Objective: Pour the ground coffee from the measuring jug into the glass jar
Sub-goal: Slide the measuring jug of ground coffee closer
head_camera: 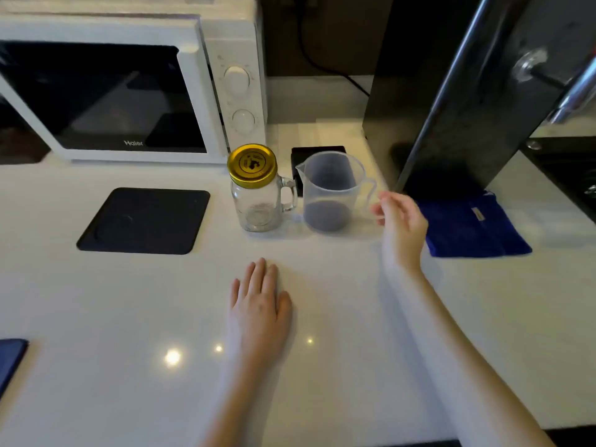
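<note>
Reaching with our open right hand [401, 221], we find the clear plastic measuring jug's [332, 191] handle just left; left hand [259, 304] lies flat.

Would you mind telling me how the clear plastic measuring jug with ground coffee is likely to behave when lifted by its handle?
The clear plastic measuring jug probably feels light: only a shallow layer of dark ground coffee sits at the bottom. Its thin translucent walls suggest it may flex slightly if squeezed. With the weight low, it seems unlikely to tip, though the loose grounds would shift when tilted.
</note>
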`<act>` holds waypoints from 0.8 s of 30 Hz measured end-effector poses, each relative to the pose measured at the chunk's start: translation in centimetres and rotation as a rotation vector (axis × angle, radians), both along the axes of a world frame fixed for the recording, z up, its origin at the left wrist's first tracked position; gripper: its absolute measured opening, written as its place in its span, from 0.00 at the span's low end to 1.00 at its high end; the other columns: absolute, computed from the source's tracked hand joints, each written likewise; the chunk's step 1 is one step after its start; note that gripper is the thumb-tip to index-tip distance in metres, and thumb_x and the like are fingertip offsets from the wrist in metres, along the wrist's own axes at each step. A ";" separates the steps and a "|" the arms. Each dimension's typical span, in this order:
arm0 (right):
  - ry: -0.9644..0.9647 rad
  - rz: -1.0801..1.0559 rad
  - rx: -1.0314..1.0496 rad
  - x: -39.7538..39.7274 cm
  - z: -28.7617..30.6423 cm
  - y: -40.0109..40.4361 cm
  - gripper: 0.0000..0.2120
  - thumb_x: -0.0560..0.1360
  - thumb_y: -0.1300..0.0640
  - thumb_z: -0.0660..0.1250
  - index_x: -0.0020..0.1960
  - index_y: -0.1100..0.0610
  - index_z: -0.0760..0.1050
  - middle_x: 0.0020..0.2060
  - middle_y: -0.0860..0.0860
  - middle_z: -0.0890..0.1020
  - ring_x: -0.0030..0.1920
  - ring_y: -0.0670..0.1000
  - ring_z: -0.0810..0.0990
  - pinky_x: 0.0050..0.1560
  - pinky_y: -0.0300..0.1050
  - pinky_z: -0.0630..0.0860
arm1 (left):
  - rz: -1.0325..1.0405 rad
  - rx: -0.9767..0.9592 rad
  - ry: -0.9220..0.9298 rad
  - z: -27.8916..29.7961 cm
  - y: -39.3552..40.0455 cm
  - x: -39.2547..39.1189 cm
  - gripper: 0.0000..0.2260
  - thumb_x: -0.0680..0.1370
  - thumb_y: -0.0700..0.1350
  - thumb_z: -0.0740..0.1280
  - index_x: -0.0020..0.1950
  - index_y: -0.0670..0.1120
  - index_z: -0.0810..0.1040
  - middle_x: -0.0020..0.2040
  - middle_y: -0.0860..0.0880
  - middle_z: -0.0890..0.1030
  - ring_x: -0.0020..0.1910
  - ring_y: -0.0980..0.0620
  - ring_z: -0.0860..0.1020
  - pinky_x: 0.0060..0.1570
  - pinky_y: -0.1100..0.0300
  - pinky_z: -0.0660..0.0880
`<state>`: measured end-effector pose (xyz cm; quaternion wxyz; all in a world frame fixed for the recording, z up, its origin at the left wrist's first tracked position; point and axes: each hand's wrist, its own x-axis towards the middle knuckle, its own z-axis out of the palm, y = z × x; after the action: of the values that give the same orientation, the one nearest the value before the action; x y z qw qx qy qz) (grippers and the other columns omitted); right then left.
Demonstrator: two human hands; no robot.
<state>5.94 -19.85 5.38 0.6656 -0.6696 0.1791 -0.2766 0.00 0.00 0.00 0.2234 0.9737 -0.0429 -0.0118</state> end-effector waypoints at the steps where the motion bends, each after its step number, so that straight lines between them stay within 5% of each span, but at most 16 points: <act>1: -0.008 -0.028 -0.004 0.8 0.3 -0.2 0.06 0.76 0.63 0.63 0.51 0.60 0.76 0.42 0.51 0.79 0.40 0.39 0.77 0.43 0.35 0.73 | 0.006 -0.004 -0.007 0.1 0.1 0.0 0.26 0.75 0.52 0.46 0.72 0.47 0.61 0.76 0.48 0.59 0.75 0.51 0.53 0.73 0.53 0.49; 8: 0.274 0.213 -0.007 4.4 0.5 -0.3 0.13 0.80 0.51 0.56 0.58 0.58 0.71 0.53 0.52 0.74 0.52 0.49 0.72 0.53 0.43 0.67 | -0.011 0.002 -0.089 -0.3 0.5 0.3 0.25 0.74 0.53 0.49 0.70 0.48 0.64 0.74 0.49 0.63 0.74 0.51 0.57 0.71 0.53 0.53; 11: 0.273 0.185 0.012 4.7 0.2 -0.4 0.11 0.79 0.50 0.56 0.45 0.54 0.74 0.41 0.49 0.76 0.43 0.45 0.74 0.46 0.41 0.70 | -0.012 0.006 -0.085 -0.3 0.4 0.3 0.27 0.73 0.55 0.47 0.70 0.48 0.65 0.74 0.49 0.64 0.74 0.51 0.57 0.71 0.53 0.52; 14: 0.233 0.132 -0.008 4.7 0.2 -0.2 0.16 0.78 0.55 0.57 0.32 0.55 0.66 0.31 0.49 0.71 0.34 0.45 0.69 0.39 0.37 0.68 | -0.012 0.014 -0.089 -0.3 0.5 0.3 0.29 0.72 0.56 0.45 0.69 0.48 0.65 0.74 0.49 0.64 0.74 0.51 0.57 0.70 0.54 0.52; 24: 0.171 0.183 0.234 2.5 1.1 -0.2 0.20 0.75 0.65 0.55 0.25 0.53 0.59 0.24 0.48 0.63 0.28 0.48 0.60 0.33 0.42 0.60 | -0.006 0.002 -0.090 -0.3 0.5 0.3 0.30 0.71 0.57 0.44 0.70 0.49 0.64 0.74 0.50 0.63 0.74 0.51 0.57 0.71 0.55 0.51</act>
<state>8.45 -20.03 6.46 0.7438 -0.6220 0.2046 -0.1340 0.30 0.46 -0.30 0.2200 0.9734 -0.0559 0.0312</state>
